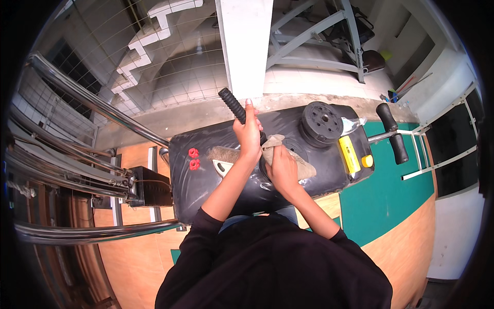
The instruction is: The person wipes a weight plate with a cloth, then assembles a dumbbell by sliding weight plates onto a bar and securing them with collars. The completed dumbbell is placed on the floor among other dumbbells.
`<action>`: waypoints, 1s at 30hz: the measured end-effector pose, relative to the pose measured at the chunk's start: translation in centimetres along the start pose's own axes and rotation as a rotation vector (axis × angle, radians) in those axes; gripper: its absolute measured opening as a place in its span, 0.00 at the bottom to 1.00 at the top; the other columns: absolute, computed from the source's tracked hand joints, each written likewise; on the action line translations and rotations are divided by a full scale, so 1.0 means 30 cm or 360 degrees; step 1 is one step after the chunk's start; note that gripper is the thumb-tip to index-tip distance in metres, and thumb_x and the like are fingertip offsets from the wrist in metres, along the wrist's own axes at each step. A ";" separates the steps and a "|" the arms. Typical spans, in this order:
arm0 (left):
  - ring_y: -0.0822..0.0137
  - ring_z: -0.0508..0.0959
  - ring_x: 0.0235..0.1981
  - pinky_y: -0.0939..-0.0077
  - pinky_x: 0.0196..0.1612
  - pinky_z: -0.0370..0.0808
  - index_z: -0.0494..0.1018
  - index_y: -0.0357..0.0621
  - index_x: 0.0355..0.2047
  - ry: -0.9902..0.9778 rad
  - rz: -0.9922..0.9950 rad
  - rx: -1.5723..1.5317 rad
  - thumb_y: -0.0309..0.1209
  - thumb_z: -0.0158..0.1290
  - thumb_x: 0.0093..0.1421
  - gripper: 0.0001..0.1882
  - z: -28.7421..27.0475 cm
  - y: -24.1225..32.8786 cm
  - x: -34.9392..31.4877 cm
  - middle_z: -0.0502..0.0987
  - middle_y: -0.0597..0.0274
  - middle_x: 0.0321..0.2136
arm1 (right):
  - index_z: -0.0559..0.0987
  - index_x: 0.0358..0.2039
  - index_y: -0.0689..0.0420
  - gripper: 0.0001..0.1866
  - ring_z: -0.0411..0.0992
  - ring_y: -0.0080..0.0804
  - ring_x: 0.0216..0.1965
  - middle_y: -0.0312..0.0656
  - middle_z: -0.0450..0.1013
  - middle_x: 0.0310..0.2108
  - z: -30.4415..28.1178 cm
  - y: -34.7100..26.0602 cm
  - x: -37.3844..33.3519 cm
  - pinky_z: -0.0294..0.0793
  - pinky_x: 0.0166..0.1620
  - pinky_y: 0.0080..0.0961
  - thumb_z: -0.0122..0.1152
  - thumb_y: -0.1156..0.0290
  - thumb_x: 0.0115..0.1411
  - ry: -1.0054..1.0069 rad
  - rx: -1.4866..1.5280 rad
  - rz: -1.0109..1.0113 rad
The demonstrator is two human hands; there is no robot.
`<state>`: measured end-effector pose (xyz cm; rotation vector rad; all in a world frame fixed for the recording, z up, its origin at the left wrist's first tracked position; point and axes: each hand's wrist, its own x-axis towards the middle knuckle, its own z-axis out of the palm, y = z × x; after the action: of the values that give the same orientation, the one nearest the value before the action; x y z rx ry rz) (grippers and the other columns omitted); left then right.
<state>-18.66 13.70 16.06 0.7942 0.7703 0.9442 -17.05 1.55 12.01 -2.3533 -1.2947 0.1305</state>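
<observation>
My left hand (249, 135) gripping a ribbed black bar (232, 104) at frame centre, my right hand (283, 169) clutching crumpled beige cloth (304, 167) by its lower end, yellow plastic bottle (349, 155), contents hidden, right on glossy black worktop (193, 185)

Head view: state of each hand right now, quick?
Left hand: closed around a black ribbed dumbbell bar.
Right hand: closed, holding a beige cloth.
</observation>
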 end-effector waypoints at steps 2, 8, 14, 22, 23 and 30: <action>0.81 0.61 0.13 0.85 0.17 0.59 0.67 0.40 0.25 0.0021 0.0039 -0.0081 0.49 0.51 0.61 0.22 0.006 -0.007 0.003 0.61 0.73 0.13 | 0.63 0.49 0.70 0.24 0.66 0.50 0.46 0.57 0.65 0.48 0.096 0.024 -0.017 0.66 0.48 0.41 0.54 0.77 0.50 0.0415 -0.0218 -0.0124; 0.81 0.58 0.12 0.84 0.17 0.59 0.63 0.42 0.30 0.0069 -0.0070 -0.0356 0.50 0.51 0.60 0.22 -0.080 0.040 0.079 0.57 0.75 0.13 | 0.70 0.50 0.58 0.28 0.62 0.47 0.55 0.54 0.63 0.52 -0.025 -0.011 -0.024 0.61 0.55 0.43 0.51 0.84 0.44 0.0400 -0.0033 -0.0746; 0.82 0.56 0.11 0.85 0.16 0.57 0.61 0.44 0.29 -0.0150 -0.0055 -0.0306 0.49 0.50 0.61 0.21 -0.149 0.068 0.106 0.55 0.75 0.12 | 0.63 0.56 0.61 0.20 0.64 0.28 0.52 0.45 0.66 0.52 -0.114 0.199 0.088 0.59 0.56 0.24 0.46 0.71 0.64 0.0572 0.1799 0.0277; 0.80 0.57 0.11 0.82 0.17 0.58 0.62 0.44 0.27 -0.0178 -0.0070 -0.0159 0.49 0.50 0.61 0.21 -0.148 0.032 0.099 0.56 0.74 0.12 | 0.66 0.56 0.58 0.32 0.55 0.35 0.61 0.46 0.59 0.59 -0.261 0.086 0.080 0.48 0.63 0.41 0.61 0.57 0.55 -0.0200 0.1425 -0.0464; 0.80 0.58 0.10 0.81 0.17 0.59 0.63 0.43 0.26 -0.0162 -0.0071 -0.0154 0.48 0.50 0.62 0.21 -0.149 0.028 0.102 0.57 0.74 0.12 | 0.66 0.58 0.54 0.37 0.50 0.39 0.65 0.46 0.55 0.63 -0.256 0.072 0.084 0.42 0.65 0.48 0.67 0.54 0.49 -0.0400 0.1016 -0.0900; 0.80 0.53 0.08 0.83 0.17 0.57 0.57 0.53 0.16 -0.0514 -0.0115 -0.0181 0.50 0.42 0.65 0.24 -0.123 0.041 0.074 0.52 0.77 0.08 | 0.55 0.61 0.64 0.53 0.57 0.42 0.61 0.53 0.56 0.61 -0.021 0.116 0.106 0.55 0.62 0.34 0.73 0.52 0.42 -0.0423 0.0949 0.0022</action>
<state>-21.38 17.02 14.83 0.7894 0.4573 0.7637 -12.40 2.34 11.51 -1.8694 -1.1482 0.7463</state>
